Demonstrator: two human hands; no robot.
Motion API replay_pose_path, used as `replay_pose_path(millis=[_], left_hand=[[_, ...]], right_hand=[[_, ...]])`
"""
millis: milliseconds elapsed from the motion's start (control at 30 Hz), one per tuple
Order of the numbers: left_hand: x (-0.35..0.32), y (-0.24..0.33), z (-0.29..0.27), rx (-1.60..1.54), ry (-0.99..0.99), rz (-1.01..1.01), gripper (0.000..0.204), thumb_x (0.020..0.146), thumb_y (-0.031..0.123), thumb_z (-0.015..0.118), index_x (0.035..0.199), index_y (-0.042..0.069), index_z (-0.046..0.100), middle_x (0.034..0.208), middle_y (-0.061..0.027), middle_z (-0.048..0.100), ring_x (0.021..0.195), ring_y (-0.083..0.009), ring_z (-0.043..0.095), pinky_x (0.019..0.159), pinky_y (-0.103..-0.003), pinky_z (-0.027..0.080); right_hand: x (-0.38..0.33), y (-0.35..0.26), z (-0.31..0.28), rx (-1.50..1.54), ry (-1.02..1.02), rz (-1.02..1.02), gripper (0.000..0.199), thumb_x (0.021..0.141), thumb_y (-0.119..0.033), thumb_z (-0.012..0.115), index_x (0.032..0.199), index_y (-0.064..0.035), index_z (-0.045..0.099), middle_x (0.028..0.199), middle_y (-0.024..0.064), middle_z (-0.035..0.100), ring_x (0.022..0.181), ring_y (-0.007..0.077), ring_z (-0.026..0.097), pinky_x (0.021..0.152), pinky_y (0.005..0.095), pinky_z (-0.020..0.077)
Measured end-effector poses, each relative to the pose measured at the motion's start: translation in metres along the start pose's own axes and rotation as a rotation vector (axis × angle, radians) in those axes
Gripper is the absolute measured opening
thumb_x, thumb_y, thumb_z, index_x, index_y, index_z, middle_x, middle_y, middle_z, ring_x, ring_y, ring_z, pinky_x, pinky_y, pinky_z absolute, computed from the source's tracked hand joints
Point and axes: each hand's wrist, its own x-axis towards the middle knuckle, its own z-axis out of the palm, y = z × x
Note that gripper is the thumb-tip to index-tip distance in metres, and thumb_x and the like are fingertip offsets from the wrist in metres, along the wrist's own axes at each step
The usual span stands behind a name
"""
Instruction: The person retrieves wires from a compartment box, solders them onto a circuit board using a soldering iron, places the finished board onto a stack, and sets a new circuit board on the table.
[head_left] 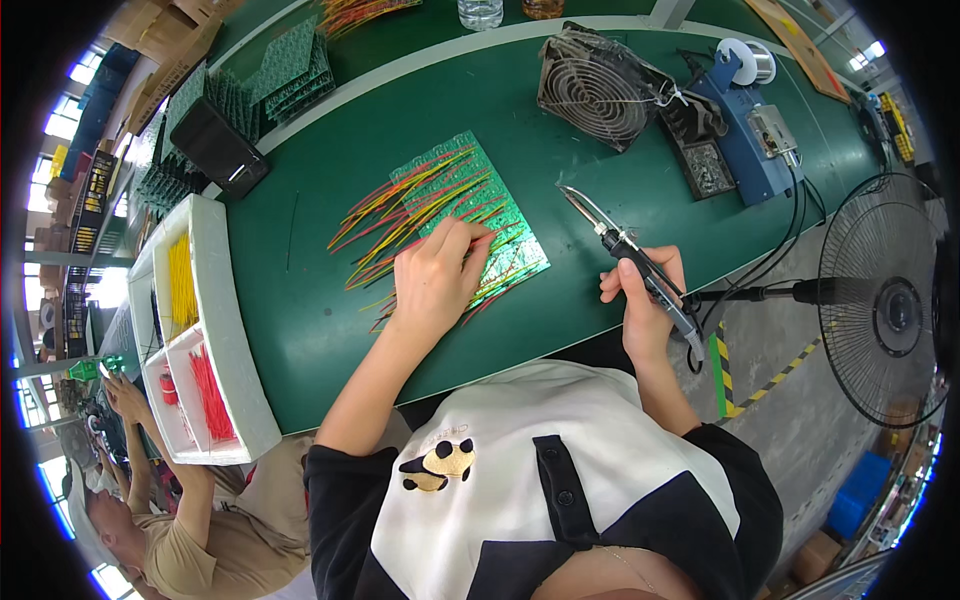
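Note:
A green circuit board panel (515,235) lies on the green work surface, with many red, yellow and black wires (400,205) running across it and out past its left edge. My left hand (438,272) rests over the lower part of the panel, its thumb and forefinger pinched together at the wires; what sits between the fingertips is too small to make out. To the right of the panel my right hand (645,295) grips a soldering iron (625,250) with a wire-feed tube alongside. Its tip points up and left, off the board, with faint smoke above it.
A small fan (598,90) stands at the back beside a blue solder feeder (750,135) with a spool (745,62). A white foam box (235,330) of cut wires sits left, near a black device (215,145) and stacked boards (290,75). A co-worker (190,530) sits left; a floor fan (885,300) stands right.

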Motion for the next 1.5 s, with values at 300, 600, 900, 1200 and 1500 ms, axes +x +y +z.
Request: replay_pose_path(millis=[300,600,900,1200,1500], left_hand=[[-0.001,0.000,0.002,0.102,0.041,0.102,0.009,0.074,0.007,0.068,0.073,0.006,0.059,0.068,-0.0028,0.058,0.050,-0.0162,0.055,0.043,-0.027,0.042],[-0.003,0.000,0.002,0.115,0.014,0.123,0.009,0.074,0.008,0.067,0.074,0.007,0.058,0.072,-0.0029,0.053,0.051,-0.0175,0.055,0.044,-0.029,0.043],[-0.002,0.000,0.001,0.116,0.013,0.140,0.008,0.073,0.006,0.067,0.074,0.006,0.059,0.072,-0.0014,0.055,0.051,-0.0176,0.054,0.045,-0.028,0.043],[-0.003,0.001,0.000,0.140,-0.004,0.133,0.008,0.073,0.005,0.067,0.074,0.007,0.060,0.072,-0.0012,0.055,0.051,-0.0177,0.054,0.045,-0.027,0.043],[-0.002,0.002,0.000,0.132,0.005,0.143,0.009,0.072,0.005,0.067,0.073,0.006,0.059,0.072,-0.0014,0.054,0.051,-0.0175,0.054,0.045,-0.027,0.043]], right_hand=[[-0.001,0.002,-0.001,-0.001,0.001,-0.013,0.018,0.086,-0.010,0.058,0.090,-0.0019,0.042,0.064,0.0100,0.057,0.050,0.0135,0.053,0.065,0.0321,0.0511],[-0.010,-0.002,-0.004,0.042,-0.117,0.058,0.018,0.083,-0.006,0.060,0.087,-0.0007,0.043,0.067,0.0116,0.060,0.054,0.0123,0.058,0.053,0.0253,0.0502],[-0.009,-0.005,0.000,0.003,-0.160,0.084,0.019,0.083,-0.007,0.062,0.085,-0.0007,0.044,0.068,0.0114,0.060,0.055,0.0117,0.058,0.050,0.0226,0.0481],[-0.009,-0.003,0.000,-0.036,-0.167,0.091,0.019,0.083,-0.007,0.063,0.084,-0.0007,0.045,0.067,0.0115,0.060,0.055,0.0117,0.058,0.050,0.0227,0.0477],[-0.003,0.002,-0.008,0.055,-0.114,-0.008,0.020,0.085,-0.010,0.060,0.087,-0.0004,0.043,0.064,0.0126,0.060,0.053,0.0149,0.058,0.058,0.0283,0.0513]])
